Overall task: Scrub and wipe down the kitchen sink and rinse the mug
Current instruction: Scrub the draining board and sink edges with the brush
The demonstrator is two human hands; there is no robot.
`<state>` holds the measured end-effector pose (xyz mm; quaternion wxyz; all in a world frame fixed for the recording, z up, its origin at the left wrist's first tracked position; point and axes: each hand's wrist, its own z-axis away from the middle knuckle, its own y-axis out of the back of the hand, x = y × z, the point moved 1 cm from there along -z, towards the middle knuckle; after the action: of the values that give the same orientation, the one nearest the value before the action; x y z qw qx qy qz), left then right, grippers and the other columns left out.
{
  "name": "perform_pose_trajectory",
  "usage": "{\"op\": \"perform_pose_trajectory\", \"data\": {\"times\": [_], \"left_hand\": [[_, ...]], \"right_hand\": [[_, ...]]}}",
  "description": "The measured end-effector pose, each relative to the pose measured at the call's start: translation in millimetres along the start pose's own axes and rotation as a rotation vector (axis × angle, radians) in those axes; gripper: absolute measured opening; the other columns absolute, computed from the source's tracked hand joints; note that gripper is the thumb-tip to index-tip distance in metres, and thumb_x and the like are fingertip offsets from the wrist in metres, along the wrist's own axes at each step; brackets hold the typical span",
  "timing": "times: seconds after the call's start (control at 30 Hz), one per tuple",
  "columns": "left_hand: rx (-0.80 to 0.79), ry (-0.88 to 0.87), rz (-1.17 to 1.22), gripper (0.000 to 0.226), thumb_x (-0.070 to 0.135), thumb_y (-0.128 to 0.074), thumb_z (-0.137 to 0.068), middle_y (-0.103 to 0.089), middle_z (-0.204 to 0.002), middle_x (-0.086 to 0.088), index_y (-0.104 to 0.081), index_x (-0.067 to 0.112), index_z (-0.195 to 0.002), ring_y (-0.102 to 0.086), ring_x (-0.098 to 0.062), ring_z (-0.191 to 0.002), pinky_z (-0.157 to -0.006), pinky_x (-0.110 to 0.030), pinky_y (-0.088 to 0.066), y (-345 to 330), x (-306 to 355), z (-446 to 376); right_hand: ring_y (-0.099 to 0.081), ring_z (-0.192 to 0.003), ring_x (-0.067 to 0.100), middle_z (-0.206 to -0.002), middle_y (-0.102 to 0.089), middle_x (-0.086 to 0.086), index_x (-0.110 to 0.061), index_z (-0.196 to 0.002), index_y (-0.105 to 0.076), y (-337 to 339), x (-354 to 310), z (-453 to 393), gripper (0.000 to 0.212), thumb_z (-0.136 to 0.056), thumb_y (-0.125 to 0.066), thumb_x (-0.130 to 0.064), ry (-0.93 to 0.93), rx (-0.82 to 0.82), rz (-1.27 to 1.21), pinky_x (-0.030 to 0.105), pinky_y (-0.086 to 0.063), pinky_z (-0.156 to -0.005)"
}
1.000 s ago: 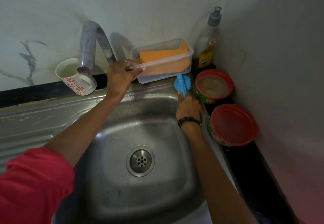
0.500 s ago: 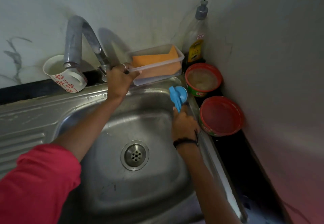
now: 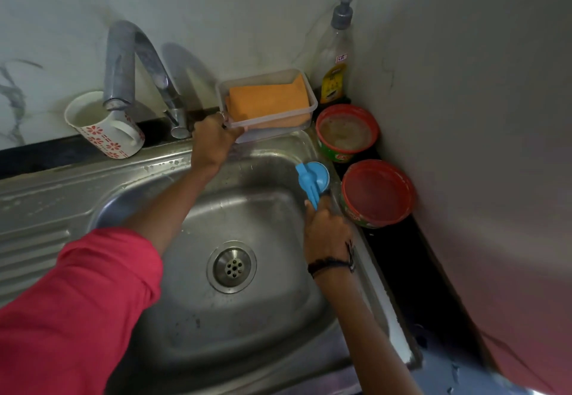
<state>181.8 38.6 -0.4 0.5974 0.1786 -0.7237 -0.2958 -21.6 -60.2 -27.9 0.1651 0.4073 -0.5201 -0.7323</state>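
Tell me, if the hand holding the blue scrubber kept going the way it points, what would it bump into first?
The right hand points the blue scrubber up toward the sink's back right corner. It would probably meet the sink wall there first, then the clear tub holding the orange sponge. Depth is hard to judge.

Dull water-spotted steel sink [image 3: 173,317], clear plastic tub [image 3: 311,97], glossy ceramic mug [image 3: 102,134].

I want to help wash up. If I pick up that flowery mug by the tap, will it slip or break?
The mug looks ceramic, so it would probably chip or break if dropped on the steel sink. It leans tilted, so a nudge might tip it. Its handle offers a safer grip.
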Motion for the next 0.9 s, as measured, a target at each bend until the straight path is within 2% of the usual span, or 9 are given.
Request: {"op": "perform_pose_trajectory", "data": {"times": [0.1, 0.2, 0.27, 0.33, 0.43, 0.5, 0.7, 0.8, 0.9], "left_hand": [[-0.051, 0.021, -0.015, 0.037, 0.026, -0.067, -0.082, -0.065, -0.106, -0.017, -0.060, 0.000, -0.107, -0.060, -0.029, -0.098, -0.075, -0.030, -0.044, -2.4, -1.4, 1.9], [-0.119, 0.013, 0.005, 0.065, 0.033, -0.073, -0.074, -0.048, -0.132, -0.018, -0.047, 0.011, -0.129, -0.044, -0.033, -0.125, -0.097, -0.041, -0.044, -9.2, -5.1, 12.6], [-0.109, 0.040, 0.000, 0.081, 0.019, -0.074, -0.075, -0.022, -0.148, -0.022, -0.030, 0.014, -0.142, -0.019, -0.035, -0.140, -0.110, -0.039, -0.031, -15.0, -4.6, 33.9], [-0.095, 0.073, 0.049, 0.084, 0.010, -0.074, -0.074, -0.015, -0.150, -0.018, -0.026, 0.014, -0.142, -0.021, -0.030, -0.139, -0.110, -0.036, -0.031, -19.4, -2.4, 62.2], [-0.213, 0.126, 0.071, 0.068, 0.007, -0.070, -0.079, -0.032, -0.140, -0.010, -0.034, 0.009, -0.136, -0.041, -0.015, -0.122, -0.089, -0.010, -0.033, -23.4, 3.5, 107.0], [-0.361, 0.211, 0.072, 0.059, 0.010, -0.066, -0.083, -0.041, -0.133, -0.006, -0.037, 0.008, -0.134, -0.043, -0.013, -0.118, -0.076, -0.006, -0.030, -25.5, 6.5, 130.4], [-0.829, 0.307, 0.060, 0.051, 0.017, -0.065, -0.085, -0.051, -0.131, -0.005, -0.046, 0.012, -0.132, -0.049, -0.017, -0.121, -0.086, -0.018, -0.039, -25.9, 2.0, 197.9], [-0.909, 0.326, 0.057, 0.043, 0.018, -0.068, -0.083, -0.058, -0.126, -0.012, -0.054, 0.011, -0.123, -0.057, -0.019, -0.112, -0.095, -0.028, -0.043, -21.1, -6.4, 219.2], [-0.968, 0.263, -0.056, 0.040, 0.025, -0.068, -0.083, -0.062, -0.119, -0.008, -0.057, 0.012, -0.119, -0.059, -0.016, -0.106, -0.095, -0.026, -0.043, -14.3, -9.7, 227.1]], "right_hand": [[-0.064, -0.094, 0.033, -0.103, -0.067, 0.016, -0.007, -0.134, -0.037, 1.7, -7.1, -12.2, 0.045, -0.101, -0.027, -0.037, -0.023, -0.002, -0.004, 0.035, -0.047, -0.070], [-0.063, -0.098, 0.033, -0.108, -0.066, 0.016, -0.004, -0.131, -0.037, 4.6, -18.0, -32.3, 0.044, -0.102, -0.025, -0.034, -0.014, -0.020, 0.060, 0.035, -0.044, -0.069], [-0.064, -0.098, 0.032, -0.107, -0.066, 0.015, -0.003, -0.133, -0.035, 6.8, -15.3, -20.7, 0.043, -0.103, -0.025, -0.033, -0.026, -0.035, 0.111, 0.033, -0.041, -0.064], [-0.065, -0.097, 0.031, -0.106, -0.067, 0.014, -0.004, -0.136, -0.030, 6.5, -4.2, 7.7, 0.044, -0.103, -0.025, -0.032, -0.056, -0.088, 0.179, 0.031, -0.038, -0.060], [-0.065, -0.096, 0.030, -0.106, -0.067, 0.014, -0.005, -0.137, -0.029, 11.6, 7.1, 35.7, 0.045, -0.102, -0.026, -0.033, -0.059, -0.115, 0.210, 0.030, -0.035, -0.060], [-0.062, -0.101, 0.032, -0.111, -0.065, 0.015, -0.003, -0.136, -0.032, 16.0, 3.7, 22.5, 0.044, -0.102, -0.027, -0.032, -0.058, -0.083, 0.135, 0.032, -0.038, -0.064], [-0.061, -0.104, 0.034, -0.114, -0.063, 0.016, 0.000, -0.134, -0.032, 17.1, 0.6, 4.8, 0.042, -0.102, -0.028, -0.027, 0.029, -0.108, 0.150, 0.036, -0.047, -0.075], [-0.064, -0.099, 0.032, -0.108, -0.066, 0.014, -0.003, -0.139, -0.027, 17.6, 28.5, 51.9, 0.046, -0.102, -0.029, -0.030, 0.012, -0.159, 0.272, 0.032, -0.040, -0.063], [-0.065, -0.099, 0.032, -0.108, -0.066, 0.013, -0.004, -0.138, -0.029, 24.9, 39.0, 67.9, 0.047, -0.101, -0.028, -0.034, 0.015, -0.174, 0.320, 0.030, -0.040, -0.063]]}}
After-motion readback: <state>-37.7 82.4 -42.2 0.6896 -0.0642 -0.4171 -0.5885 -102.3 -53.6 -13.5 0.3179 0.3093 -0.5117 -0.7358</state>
